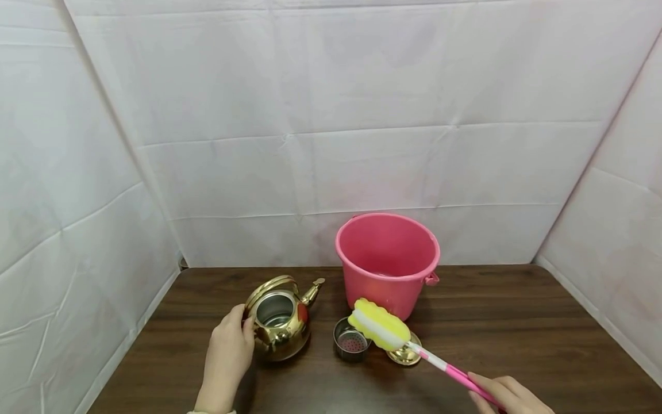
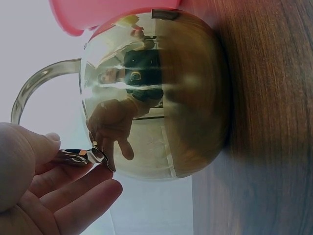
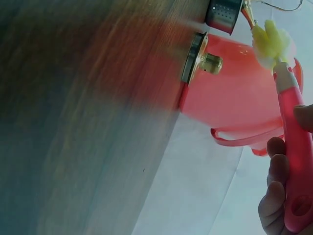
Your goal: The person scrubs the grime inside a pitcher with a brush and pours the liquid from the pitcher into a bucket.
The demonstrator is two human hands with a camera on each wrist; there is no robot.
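A gold kettle (image 1: 281,339) stands lidless on the table, its spout toward the right. My left hand (image 1: 227,351) holds the kettle's handle (image 2: 46,78) near its lower end, thumb on one side and fingers on the other. In my right hand (image 1: 509,394) is the pink handle of a sponge brush (image 1: 455,374), with a yellow and white sponge head (image 1: 380,325). That head is raised in front of the pink bucket, above the small parts on the table. The kettle lid (image 3: 200,61) lies partly behind the brush, knob upward in the right wrist view.
The pink bucket (image 1: 380,296) stands at the back, right of the kettle. A small metal strainer cup (image 1: 351,344) with a perforated bottom sits between kettle and lid. White sheeting (image 1: 362,103) hangs behind and along both sides of the dark wooden table (image 1: 491,322).
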